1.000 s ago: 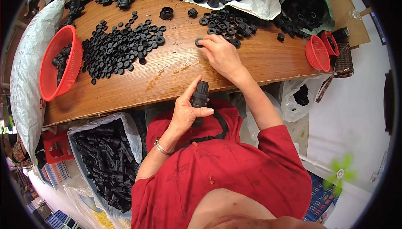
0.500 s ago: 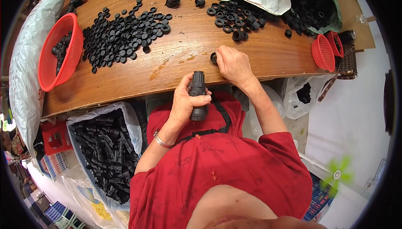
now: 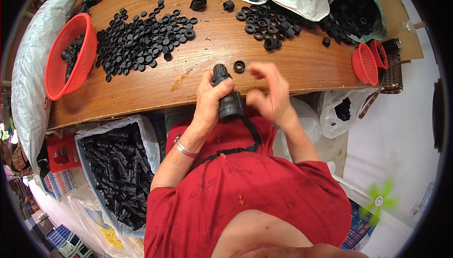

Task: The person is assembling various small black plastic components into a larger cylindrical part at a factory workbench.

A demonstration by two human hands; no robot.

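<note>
My left hand (image 3: 206, 100) is wrapped round a black plastic scope-like tube (image 3: 231, 105), with its narrow ribbed end tilted up toward the table and its wide end toward my lap. Just right of it hovers my right hand (image 3: 276, 97), slightly blurred, its thumb and fingers spread with nothing seen between them. A small black ring (image 3: 235, 67) lies on the wooden table (image 3: 155, 88) near its front edge, left of my right fingertips and apart from them.
Many small black caps (image 3: 137, 45) cover the table's left part, beside a red basket (image 3: 87, 64) holding black parts. Black rings (image 3: 258, 35) lie farther back, near open sacks (image 3: 321, 8). A lined bin (image 3: 118, 173) of black parts stands below left; a red basket (image 3: 363, 64) sits far right.
My right hand has let go of the black ring, leaving it on the table, and moved down toward the tube with its fingers opening. My left hand has tilted the tube and shifted its grip.
</note>
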